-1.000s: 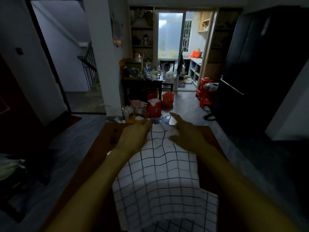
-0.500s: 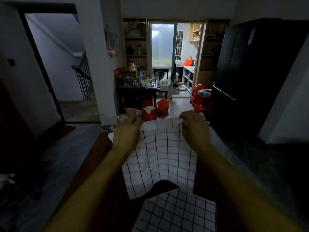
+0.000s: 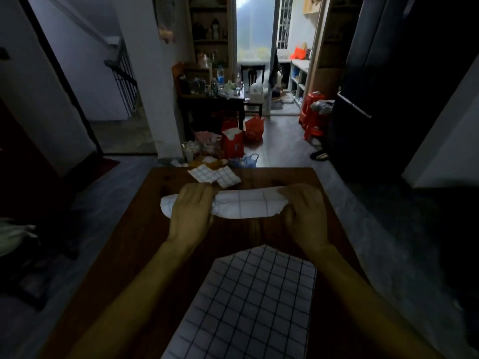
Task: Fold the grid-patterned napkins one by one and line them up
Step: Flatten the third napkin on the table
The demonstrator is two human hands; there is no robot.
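Half a second ago we held the napkin (image 3: 243, 204) up; now it lies folded across the table (image 3: 134, 229), our left hand (image 3: 193, 212) and right hand (image 3: 305, 216) gripping its ends. We count two folded napkins (image 3: 213, 175) beyond, and one flat napkin (image 3: 248, 304) nearer us.

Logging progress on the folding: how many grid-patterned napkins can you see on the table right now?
4. Two small folded napkins at the table's far edge, one napkin being folded under both hands, and one flat napkin nearest the camera. It may hide more beneath.
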